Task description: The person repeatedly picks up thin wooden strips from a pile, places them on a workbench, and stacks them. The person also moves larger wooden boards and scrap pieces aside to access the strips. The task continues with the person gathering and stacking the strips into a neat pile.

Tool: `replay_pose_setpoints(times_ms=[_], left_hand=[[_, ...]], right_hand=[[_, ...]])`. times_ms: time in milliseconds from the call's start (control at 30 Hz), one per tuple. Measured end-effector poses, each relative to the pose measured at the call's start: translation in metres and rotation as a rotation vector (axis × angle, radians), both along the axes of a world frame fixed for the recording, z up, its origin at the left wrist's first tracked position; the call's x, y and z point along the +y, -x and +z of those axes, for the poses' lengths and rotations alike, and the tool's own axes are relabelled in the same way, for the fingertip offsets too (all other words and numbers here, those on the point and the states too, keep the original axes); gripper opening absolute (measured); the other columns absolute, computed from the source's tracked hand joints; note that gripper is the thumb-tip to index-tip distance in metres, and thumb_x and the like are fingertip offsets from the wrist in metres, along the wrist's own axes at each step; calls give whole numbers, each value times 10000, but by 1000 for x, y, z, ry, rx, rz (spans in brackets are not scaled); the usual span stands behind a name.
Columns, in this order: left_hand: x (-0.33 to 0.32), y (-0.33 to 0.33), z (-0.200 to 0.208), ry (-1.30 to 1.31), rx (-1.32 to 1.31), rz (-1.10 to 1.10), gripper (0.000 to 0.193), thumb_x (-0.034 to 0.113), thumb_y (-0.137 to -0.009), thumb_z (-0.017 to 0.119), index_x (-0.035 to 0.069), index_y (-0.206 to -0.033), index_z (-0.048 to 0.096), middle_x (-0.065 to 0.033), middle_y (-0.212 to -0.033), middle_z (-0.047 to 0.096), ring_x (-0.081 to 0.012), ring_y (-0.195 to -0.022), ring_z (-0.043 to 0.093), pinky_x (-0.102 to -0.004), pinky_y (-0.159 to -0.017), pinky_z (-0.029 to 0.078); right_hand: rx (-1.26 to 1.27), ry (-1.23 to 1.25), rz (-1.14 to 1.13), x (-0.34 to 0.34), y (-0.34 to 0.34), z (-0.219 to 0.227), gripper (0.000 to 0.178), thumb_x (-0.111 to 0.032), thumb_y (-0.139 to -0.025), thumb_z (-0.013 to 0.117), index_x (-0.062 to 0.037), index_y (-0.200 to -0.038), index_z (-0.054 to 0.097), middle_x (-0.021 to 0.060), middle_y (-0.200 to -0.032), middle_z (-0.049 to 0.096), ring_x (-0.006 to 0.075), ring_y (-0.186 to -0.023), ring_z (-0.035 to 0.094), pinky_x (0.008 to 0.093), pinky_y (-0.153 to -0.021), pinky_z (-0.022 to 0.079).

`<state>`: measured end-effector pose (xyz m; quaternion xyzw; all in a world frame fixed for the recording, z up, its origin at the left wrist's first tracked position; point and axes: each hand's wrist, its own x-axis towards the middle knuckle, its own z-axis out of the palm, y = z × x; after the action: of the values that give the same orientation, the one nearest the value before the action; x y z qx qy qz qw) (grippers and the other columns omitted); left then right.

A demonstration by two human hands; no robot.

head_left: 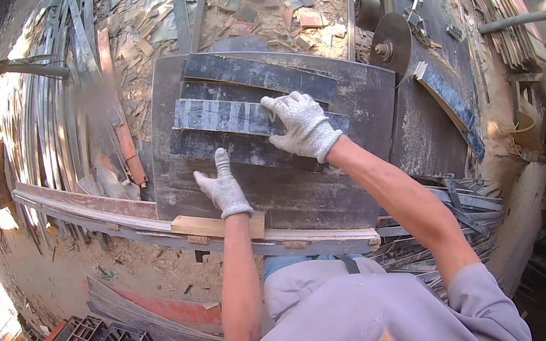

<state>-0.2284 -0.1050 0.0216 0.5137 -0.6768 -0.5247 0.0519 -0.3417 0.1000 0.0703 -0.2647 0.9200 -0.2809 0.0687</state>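
Observation:
Several dark, dusty wooden boards lie roughly side by side on the dark work table. In a pale knitted glove, my right hand spans a streaked grey-blue board, its thumb by the near edge and its fingertips by the far edge. A darker board lies just nearer to me, and another board lies slanted at the far side. My left hand, also gloved, hovers over the table's near left part, thumb and fingers apart, holding nothing. Its fingertips are close to the nearest board's lower edge.
A round saw blade stands upright right of the table, with a motor behind it. One board leans at the right. A light wood block sits at the near edge. Long strips and scraps cover the ground.

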Motion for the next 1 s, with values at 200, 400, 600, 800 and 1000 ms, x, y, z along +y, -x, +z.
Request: replay_pose_setpoints(times_ms=[200, 400, 600, 800, 1000], left_hand=[[56, 0, -17, -373, 199, 38, 1139, 534, -883, 851, -57, -1646, 246, -229, -1633, 425, -310, -1478, 440, -388, -1236, 339], [69, 1, -28, -454, 234, 156, 979, 459, -966, 791, -16, -1650, 276, -189, -1619, 458, -288, -1429, 479, -394, -1206, 370], [66, -3, -30, -423, 187, 206, 923, 489, -997, 740, 2, -1647, 301, -200, -1592, 493, -301, -1407, 504, -416, -1184, 396], [68, 3, -14, -358, 112, 120, 930, 503, -1003, 726, 1, -1650, 287, -217, -1581, 502, -304, -1398, 517, -415, -1188, 392], [69, 1, -20, -408, 177, 164, 937, 483, -996, 744, 19, -1659, 272, -188, -1572, 513, -289, -1393, 517, -414, -1188, 394]], right_hand=[[93, 52, -4, 11, 53, 0, 769, -309, -738, 869, -17, -1394, 594, 195, -1244, 702, 401, -1135, 634, 491, -1044, 499], [-39, -68, 138, 3, 66, -26, 761, -274, -781, 869, -45, -1445, 575, 188, -1319, 669, 392, -1246, 578, 478, -1113, 449], [-228, -37, 20, -10, 64, -9, 752, -269, -752, 892, -46, -1419, 624, 203, -1338, 669, 391, -1239, 608, 462, -1113, 477], [-7, 82, -212, 5, 89, -9, 787, -293, -749, 905, -6, -1415, 598, 240, -1303, 667, 413, -1262, 608, 467, -1106, 482], [-311, -64, 85, -22, 75, -4, 763, -298, -729, 897, -52, -1402, 634, 211, -1312, 684, 373, -1258, 633, 431, -1112, 495]])
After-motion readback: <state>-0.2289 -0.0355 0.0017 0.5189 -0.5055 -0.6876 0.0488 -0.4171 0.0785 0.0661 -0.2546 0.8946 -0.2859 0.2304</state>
